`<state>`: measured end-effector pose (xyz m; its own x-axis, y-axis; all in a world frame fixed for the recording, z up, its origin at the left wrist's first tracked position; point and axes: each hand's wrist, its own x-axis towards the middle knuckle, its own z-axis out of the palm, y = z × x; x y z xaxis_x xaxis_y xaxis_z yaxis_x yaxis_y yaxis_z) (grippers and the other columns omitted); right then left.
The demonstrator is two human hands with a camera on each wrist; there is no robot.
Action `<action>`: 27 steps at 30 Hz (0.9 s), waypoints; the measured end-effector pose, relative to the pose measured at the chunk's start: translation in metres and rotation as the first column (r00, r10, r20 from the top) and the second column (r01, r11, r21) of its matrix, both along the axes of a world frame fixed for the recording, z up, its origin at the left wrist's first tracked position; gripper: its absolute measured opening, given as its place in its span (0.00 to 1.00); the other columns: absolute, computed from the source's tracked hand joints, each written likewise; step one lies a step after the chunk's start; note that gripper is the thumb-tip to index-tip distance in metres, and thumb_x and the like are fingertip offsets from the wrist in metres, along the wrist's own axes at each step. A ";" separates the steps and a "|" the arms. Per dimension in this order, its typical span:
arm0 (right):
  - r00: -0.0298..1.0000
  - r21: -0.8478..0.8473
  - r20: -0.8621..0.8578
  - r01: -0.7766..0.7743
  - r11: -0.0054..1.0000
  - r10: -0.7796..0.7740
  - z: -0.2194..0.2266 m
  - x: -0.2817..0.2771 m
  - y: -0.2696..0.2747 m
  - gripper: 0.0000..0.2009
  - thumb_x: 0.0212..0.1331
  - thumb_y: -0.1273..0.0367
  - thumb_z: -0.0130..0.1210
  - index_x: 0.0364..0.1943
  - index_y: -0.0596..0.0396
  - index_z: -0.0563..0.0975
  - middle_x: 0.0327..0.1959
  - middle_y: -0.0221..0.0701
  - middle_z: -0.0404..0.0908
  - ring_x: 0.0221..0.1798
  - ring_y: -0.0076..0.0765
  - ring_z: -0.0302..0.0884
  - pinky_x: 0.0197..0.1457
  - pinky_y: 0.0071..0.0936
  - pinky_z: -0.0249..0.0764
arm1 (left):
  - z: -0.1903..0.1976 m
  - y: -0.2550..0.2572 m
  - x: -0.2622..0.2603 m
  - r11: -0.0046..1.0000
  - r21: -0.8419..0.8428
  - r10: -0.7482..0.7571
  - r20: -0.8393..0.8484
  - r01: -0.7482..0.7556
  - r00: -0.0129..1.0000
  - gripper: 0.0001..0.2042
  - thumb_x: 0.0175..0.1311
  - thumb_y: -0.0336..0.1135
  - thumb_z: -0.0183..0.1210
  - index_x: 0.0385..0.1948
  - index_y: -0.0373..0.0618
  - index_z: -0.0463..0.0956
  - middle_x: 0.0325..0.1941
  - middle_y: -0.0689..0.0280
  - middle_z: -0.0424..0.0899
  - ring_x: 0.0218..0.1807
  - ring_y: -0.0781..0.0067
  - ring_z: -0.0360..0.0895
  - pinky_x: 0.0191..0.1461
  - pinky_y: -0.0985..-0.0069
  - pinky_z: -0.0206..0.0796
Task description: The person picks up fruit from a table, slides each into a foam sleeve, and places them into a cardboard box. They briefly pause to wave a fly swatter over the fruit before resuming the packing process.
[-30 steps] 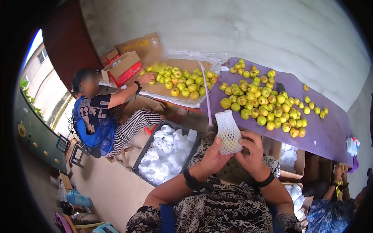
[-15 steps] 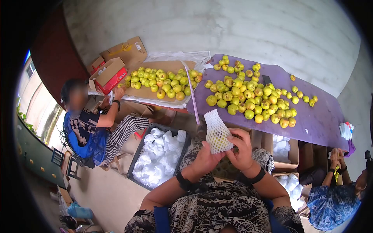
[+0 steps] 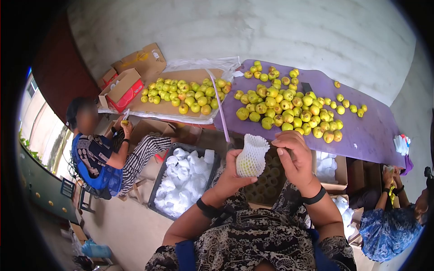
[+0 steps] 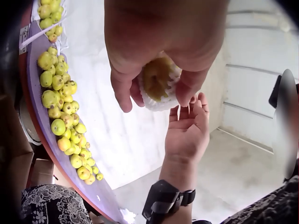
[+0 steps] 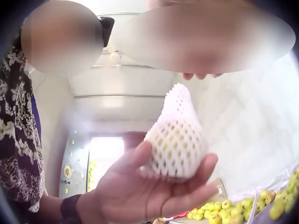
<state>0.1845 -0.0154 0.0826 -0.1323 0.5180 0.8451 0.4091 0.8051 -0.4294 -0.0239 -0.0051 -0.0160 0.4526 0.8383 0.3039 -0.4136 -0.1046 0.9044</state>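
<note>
Fruit (image 3: pixel 247 166) sits inside a white foam net (image 3: pixel 252 155), and the left hand (image 3: pixel 233 174) holds it up in front of the person, near the body and just this side of the purple tabletop (image 3: pixel 366 135). The left hand's fingers and thumb curl around the bottom of the net, so it is gripping the wrapped fruit. The right hand (image 3: pixel 296 156) is just to the right of the net, with its fingers bent over the top edge; I cannot tell if they pinch the net or only touch it. The step looks like the wrapping one: the fruit is already down in the net, and the loose top stands up above it. The next move likely calls for a gentle tug to settle the net around the fruit, with the left hand kept firm underneath so it does not slip out. Many more yellow-green fruits (image 3: pixel 289 113) lie unwrapped on the tabletop farther away. A dark crate (image 3: pixel 159 189) of white nets sits low on the left.
</note>
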 end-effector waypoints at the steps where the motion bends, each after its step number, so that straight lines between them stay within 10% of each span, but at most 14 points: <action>1: 0.998 -0.015 0.041 -0.050 0.999 0.051 0.008 0.002 0.000 0.09 0.54 0.80 0.54 0.39 0.57 0.78 0.37 0.36 0.79 0.44 0.45 0.77 0.48 0.34 0.71 | 0.005 -0.002 0.000 1.000 -0.009 0.001 -0.019 -0.001 1.000 0.38 0.50 0.20 0.66 0.60 0.46 0.49 0.60 0.60 0.65 0.62 0.67 0.68 0.64 0.66 0.64; 27: 0.892 -0.448 0.295 -0.188 0.874 0.343 0.032 0.009 0.007 0.12 0.48 0.82 0.58 0.38 0.57 0.78 0.39 0.37 0.77 0.41 0.46 0.77 0.43 0.34 0.75 | 0.013 0.002 -0.016 0.998 0.029 0.051 -0.156 -0.047 0.986 0.40 0.43 0.21 0.70 0.63 0.44 0.58 0.58 0.65 0.64 0.63 0.74 0.64 0.66 0.73 0.58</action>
<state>0.1933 -0.0082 0.1141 -0.5630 0.6980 0.4425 0.3900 0.6964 -0.6024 -0.0399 -0.0029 -0.0030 0.4553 0.8534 0.2539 -0.2608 -0.1448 0.9545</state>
